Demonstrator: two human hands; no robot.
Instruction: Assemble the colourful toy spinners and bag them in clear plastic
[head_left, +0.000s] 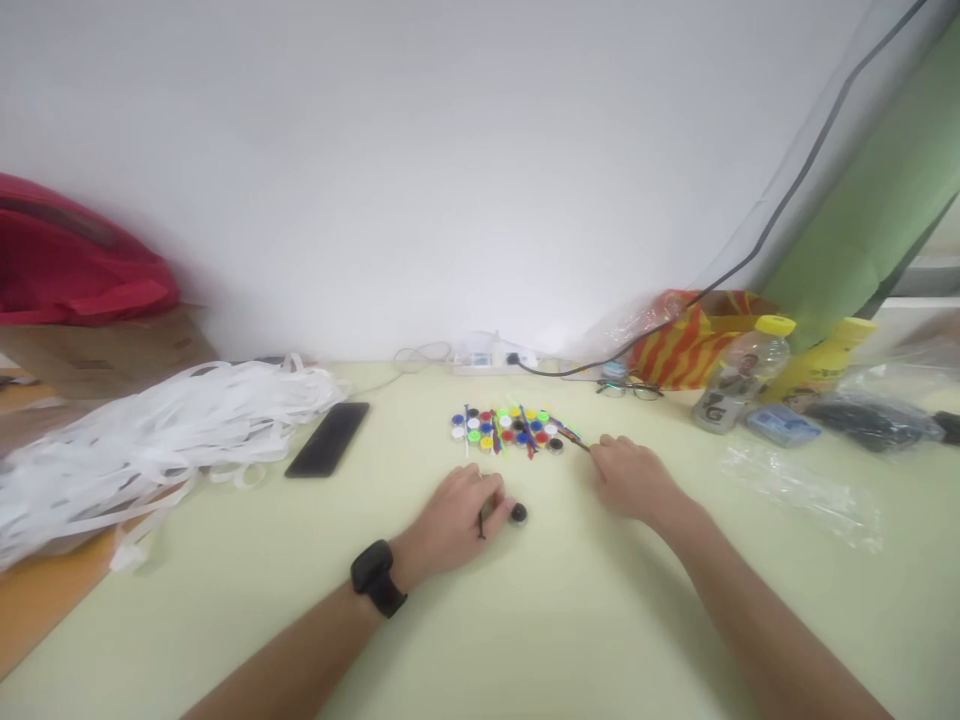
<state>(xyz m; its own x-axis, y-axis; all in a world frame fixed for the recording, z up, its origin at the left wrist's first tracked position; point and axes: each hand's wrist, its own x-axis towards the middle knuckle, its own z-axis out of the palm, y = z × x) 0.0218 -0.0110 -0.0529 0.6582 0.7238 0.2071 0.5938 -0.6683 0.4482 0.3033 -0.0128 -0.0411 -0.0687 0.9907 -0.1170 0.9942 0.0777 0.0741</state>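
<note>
A cluster of small paint pots [504, 428] with coloured lids sits in the middle of the pale green table [570, 620], with thin brushes lying across it. My left hand [454, 520], a black watch on its wrist, rests on the table with its fingers curled around a small black-lidded pot [517, 513]. My right hand [630, 478] lies to the right of the cluster, its fingers pinched on the end of a thin brush [573, 438] that points toward the pots.
A black phone [328, 439] lies left of the pots beside a heap of white strips [142, 440]. A power strip [491, 362], glasses [630, 388], yellow-capped bottles [739, 385] and plastic bags [802, 485] line the back and right. A red bag [67, 255] sits at far left.
</note>
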